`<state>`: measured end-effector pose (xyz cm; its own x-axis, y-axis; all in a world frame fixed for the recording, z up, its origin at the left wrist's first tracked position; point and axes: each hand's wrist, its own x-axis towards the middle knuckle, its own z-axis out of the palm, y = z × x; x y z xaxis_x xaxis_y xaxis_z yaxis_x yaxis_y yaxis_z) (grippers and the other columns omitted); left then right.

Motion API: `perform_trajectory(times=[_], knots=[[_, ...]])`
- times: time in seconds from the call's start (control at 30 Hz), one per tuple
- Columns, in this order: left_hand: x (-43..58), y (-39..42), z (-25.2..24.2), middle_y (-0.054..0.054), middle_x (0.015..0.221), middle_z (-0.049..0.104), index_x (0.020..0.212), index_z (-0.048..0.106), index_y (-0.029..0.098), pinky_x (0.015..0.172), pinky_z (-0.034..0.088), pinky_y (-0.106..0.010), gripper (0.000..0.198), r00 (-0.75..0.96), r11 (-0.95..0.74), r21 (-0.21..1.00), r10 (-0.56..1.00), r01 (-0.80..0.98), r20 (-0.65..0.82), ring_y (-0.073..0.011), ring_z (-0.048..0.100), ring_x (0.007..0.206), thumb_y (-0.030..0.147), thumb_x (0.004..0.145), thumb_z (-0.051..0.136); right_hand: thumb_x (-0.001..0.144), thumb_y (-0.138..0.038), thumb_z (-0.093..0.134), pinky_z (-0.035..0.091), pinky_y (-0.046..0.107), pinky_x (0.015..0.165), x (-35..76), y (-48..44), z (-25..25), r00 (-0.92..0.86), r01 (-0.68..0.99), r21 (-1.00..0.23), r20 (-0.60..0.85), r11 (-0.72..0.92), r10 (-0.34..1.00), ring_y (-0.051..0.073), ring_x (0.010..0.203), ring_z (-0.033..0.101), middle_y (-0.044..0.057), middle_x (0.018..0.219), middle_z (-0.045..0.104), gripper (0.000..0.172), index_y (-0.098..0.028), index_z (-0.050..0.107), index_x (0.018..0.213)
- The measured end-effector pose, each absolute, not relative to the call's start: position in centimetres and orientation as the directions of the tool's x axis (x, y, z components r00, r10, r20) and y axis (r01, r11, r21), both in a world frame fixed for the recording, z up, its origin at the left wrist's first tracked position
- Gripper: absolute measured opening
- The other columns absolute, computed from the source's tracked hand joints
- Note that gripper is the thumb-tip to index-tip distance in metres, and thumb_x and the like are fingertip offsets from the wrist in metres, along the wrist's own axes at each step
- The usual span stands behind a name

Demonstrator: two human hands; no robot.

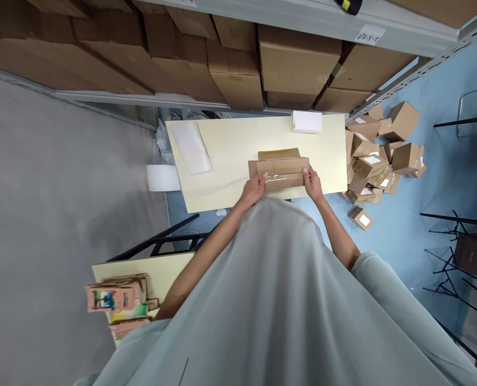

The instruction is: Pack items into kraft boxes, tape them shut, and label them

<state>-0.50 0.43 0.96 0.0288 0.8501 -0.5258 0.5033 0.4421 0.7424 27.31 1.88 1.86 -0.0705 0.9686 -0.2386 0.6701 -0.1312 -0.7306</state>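
Note:
Both my hands hold a brown cardboard box (pixel 282 166) over the near edge of a pale yellow table (pixel 238 139). Glossy tape runs along the side facing me, and a flap stands up at its far side. My left hand (pixel 255 187) grips the box's left end, thumb on top. At the right end, my right hand (pixel 312 183) is closed on it with the thumb on the upper face. The fingers beneath the box are mostly hidden.
A small white box (pixel 306 121) sits at the table's far edge, and a white sheet (pixel 192 148) lies at its left. Shelves of cartons (pixel 298 59) stand behind. Parcels (pixel 369 161) are piled on the floor at right. Flattened cardboard (pixel 120 295) rests on a side table.

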Motion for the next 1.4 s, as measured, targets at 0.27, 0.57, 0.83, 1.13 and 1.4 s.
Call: perform_trajectory(times=[0.27,0.57,0.83,1.13,1.4], knots=[[-3.8,-1.2,2.2,-0.014,0.143,0.065,0.160,0.061,0.025,0.108,0.064,-0.044,0.072,0.021,0.199,0.866,0.972,0.459,-0.234,-0.0275,0.069,0.125,0.057,0.098,0.076,0.104,-0.072,0.062,0.066,0.048,0.105,27.6,-0.2,5.4,0.017,0.500,-0.847,-0.196,-0.178,0.980,0.031,0.132,0.069,0.016,0.153,0.068,0.061,-0.026,0.073,0.143],[1.1,-1.8,2.9,-0.015,0.163,0.060,0.162,0.057,0.024,0.113,0.065,-0.045,0.066,0.098,0.199,0.938,0.967,0.283,-0.234,-0.0270,0.072,0.134,0.038,0.099,0.072,0.103,-0.055,0.063,0.060,0.050,0.118,31.2,-0.1,5.3,0.113,0.494,-0.857,-0.104,-0.147,0.988,0.029,0.143,0.064,0.017,0.156,0.064,0.053,-0.023,0.065,0.145],[-1.0,-1.4,1.3,-0.016,0.146,0.071,0.141,0.065,0.020,0.115,0.064,-0.046,0.053,-0.129,0.330,0.816,0.943,0.474,-0.306,-0.0270,0.075,0.128,0.010,0.089,0.064,0.093,-0.035,0.067,0.061,0.050,0.116,27.9,-0.4,0.7,0.028,0.548,-0.802,-0.266,-0.237,0.963,0.027,0.127,0.072,0.016,0.141,0.068,0.051,-0.022,0.052,0.141],[-4.4,-2.2,-0.9,-0.021,0.125,0.080,0.113,0.074,0.014,0.111,0.058,-0.049,0.026,-0.193,0.584,0.589,0.782,0.558,-0.593,-0.0358,0.076,0.121,0.015,0.089,0.065,0.099,-0.019,0.048,0.061,0.050,0.112,26.6,-0.4,-1.3,-0.108,0.685,-0.691,-0.411,-0.232,0.905,0.029,0.125,0.072,0.022,0.147,0.070,0.046,-0.013,0.062,0.143],[-6.5,-2.8,5.6,-0.014,0.139,0.074,0.140,0.071,0.021,0.123,0.051,-0.051,0.038,-0.259,0.231,0.717,0.963,0.658,-0.074,-0.0312,0.064,0.132,0.039,0.114,0.051,0.115,-0.045,0.046,0.064,0.049,0.100,25.7,0.6,6.1,-0.084,0.726,-0.686,-0.154,-0.045,0.985,0.031,0.114,0.069,0.014,0.124,0.073,0.038,-0.023,0.076,0.122]])
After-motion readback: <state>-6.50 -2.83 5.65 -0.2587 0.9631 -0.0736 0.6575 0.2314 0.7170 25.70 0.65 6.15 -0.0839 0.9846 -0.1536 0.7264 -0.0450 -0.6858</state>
